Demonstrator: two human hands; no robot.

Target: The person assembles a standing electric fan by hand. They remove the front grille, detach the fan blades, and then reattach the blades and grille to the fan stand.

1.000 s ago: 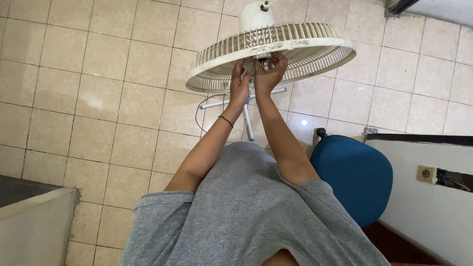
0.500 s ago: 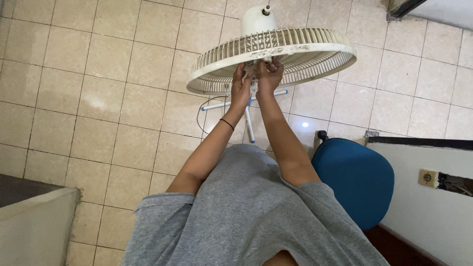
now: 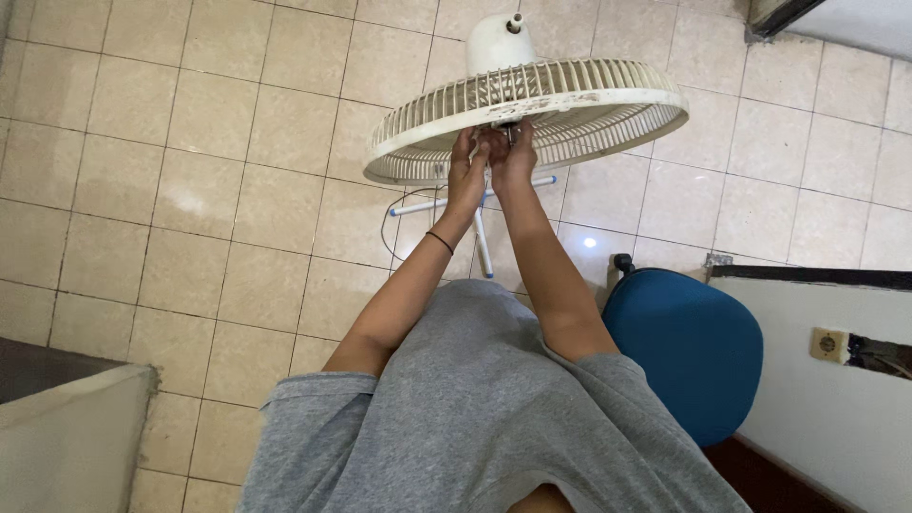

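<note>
You have one view only, from the camera on your head, looking steeply down over your grey shirt [image 3: 475, 418] and both outstretched arms to the tiled floor [image 3: 190, 190]. The fan [image 3: 532, 104] sits at arm's reach near the top of frame; the blue chair [image 3: 693, 351] lies lower right.

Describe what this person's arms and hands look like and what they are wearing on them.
Both arms are bare from the short sleeves of a grey T-shirt down to the fingers, with no gloves. The left hand has a thin dark band around its wrist. The right hand and its wrist show no ring, watch or bracelet from this view.
</note>
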